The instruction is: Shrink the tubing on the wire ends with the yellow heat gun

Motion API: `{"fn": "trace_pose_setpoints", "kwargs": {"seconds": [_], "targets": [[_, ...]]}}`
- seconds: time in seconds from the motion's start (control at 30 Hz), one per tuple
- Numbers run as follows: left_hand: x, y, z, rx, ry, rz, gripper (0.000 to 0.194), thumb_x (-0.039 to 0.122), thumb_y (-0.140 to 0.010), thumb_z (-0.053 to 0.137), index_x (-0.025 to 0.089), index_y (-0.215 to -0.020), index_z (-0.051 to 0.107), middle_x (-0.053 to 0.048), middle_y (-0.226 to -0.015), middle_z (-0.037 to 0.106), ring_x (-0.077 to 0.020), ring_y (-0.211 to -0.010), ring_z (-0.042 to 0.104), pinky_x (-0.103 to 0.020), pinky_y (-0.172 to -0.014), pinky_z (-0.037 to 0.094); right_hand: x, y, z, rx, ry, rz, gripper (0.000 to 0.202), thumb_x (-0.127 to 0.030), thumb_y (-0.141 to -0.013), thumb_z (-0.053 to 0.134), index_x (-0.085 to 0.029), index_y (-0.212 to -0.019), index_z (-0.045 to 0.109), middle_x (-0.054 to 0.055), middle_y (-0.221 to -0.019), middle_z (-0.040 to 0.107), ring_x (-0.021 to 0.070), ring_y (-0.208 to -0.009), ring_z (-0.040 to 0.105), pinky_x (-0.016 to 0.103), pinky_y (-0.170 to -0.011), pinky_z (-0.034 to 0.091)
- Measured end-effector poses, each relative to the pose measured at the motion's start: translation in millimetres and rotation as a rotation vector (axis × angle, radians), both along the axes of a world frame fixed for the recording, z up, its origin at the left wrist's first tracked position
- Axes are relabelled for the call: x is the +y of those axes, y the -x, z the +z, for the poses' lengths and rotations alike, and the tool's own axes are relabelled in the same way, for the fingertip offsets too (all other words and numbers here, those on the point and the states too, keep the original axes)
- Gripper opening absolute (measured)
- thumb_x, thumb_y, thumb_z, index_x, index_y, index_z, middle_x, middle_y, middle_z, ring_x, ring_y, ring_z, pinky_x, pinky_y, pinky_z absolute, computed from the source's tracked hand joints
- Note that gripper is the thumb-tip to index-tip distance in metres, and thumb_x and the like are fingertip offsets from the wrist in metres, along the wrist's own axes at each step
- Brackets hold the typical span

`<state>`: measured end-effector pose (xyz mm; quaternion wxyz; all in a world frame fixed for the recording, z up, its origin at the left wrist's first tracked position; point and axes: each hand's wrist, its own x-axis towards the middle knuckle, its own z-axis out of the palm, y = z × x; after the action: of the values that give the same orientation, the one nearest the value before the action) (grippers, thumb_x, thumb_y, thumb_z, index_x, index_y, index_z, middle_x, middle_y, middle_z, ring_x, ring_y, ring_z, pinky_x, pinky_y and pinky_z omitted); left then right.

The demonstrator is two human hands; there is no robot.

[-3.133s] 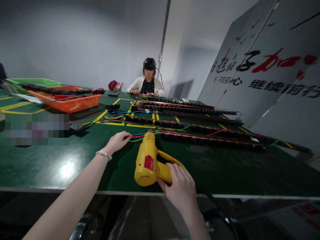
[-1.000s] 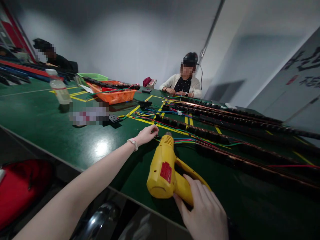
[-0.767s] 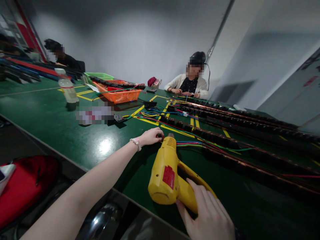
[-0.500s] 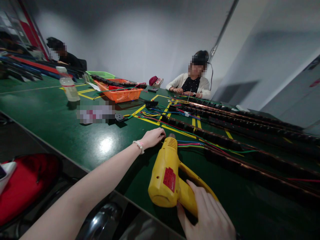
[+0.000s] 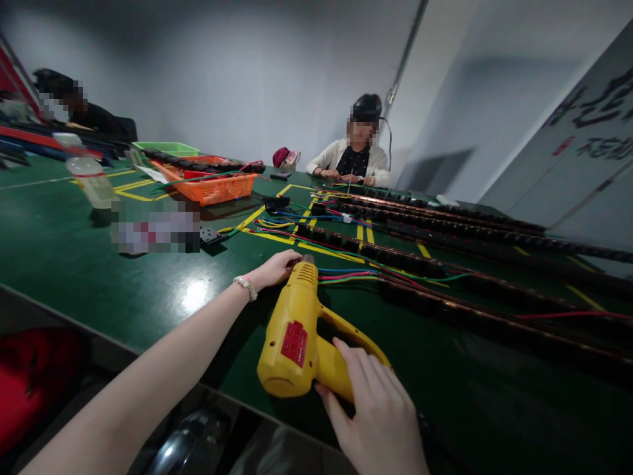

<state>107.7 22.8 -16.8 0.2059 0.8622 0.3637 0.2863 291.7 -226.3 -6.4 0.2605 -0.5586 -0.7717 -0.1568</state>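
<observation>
A yellow heat gun (image 5: pixel 287 330) with a red label lies in the middle foreground, its nozzle pointing away from me. My right hand (image 5: pixel 380 409) is wrapped round its handle. My left hand (image 5: pixel 277 268) rests low over the table just left of the nozzle, fingers curled together; the nozzle partly hides what they pinch. Blue, red and green wires (image 5: pixel 346 274) run from behind the nozzle to a long dark wrapped bundle (image 5: pixel 459 307) on the right.
More wrapped bundles (image 5: pixel 380 247) cross the green table (image 5: pixel 163 316) to the right. An orange basket (image 5: pixel 217 191) holds dark bundles, with a green basket (image 5: pixel 168 148) behind it. A bottle (image 5: pixel 89 175) and a socket block (image 5: pixel 212 235) stand left. Across sits a person (image 5: pixel 353 158).
The view has turned a little to the right, so everything appears shifted left. My right hand keeps hold of the heat gun, and my left hand stays beside its nozzle.
</observation>
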Motion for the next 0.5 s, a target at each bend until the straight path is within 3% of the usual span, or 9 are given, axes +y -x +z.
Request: {"fn": "trace_pose_setpoints", "kwargs": {"seconds": [0.23,0.37,0.5], "targets": [[0.5,-3.4,-2.7,-0.065,-0.041,0.104,0.024,0.022,-0.087,0.042,0.016,-0.093,0.064,-0.007,-0.096,0.065,-0.0178,-0.09,0.059,-0.031,-0.085,0.046,-7.1,-13.4,5.1,0.013,0.035,0.015,0.046,-0.034,-0.08,0.061,-0.019,-0.121,0.049,0.004,-0.099,0.065,0.0201,-0.087,0.061,0.035,-0.077,0.047],[-0.8,-2.9,-3.8,-0.074,-0.066,0.084,0.023,0.023,-0.087,0.042,0.017,-0.091,0.063,-0.006,-0.094,0.064,-0.0176,-0.087,0.059,-0.031,-0.083,0.047,-12.3,-22.1,3.9,-0.028,-0.04,-0.034,0.047,-0.046,-0.082,0.058,-0.019,-0.12,0.05,0.004,-0.1,0.065,0.0212,-0.095,0.059,0.041,-0.095,0.037],[-3.1,-2.8,-1.3,-0.099,-0.077,0.109,0.021,0.026,-0.087,0.044,0.016,-0.088,0.063,-0.007,-0.091,0.064,-0.0182,-0.084,0.058,-0.032,-0.08,0.047,-15.4,-29.7,0.2,-0.06,-0.051,-0.072,0.047,-0.052,-0.087,0.05,-0.019,-0.121,0.05,0.002,-0.101,0.066,0.0191,-0.095,0.059,0.04,-0.1,0.03]]}}
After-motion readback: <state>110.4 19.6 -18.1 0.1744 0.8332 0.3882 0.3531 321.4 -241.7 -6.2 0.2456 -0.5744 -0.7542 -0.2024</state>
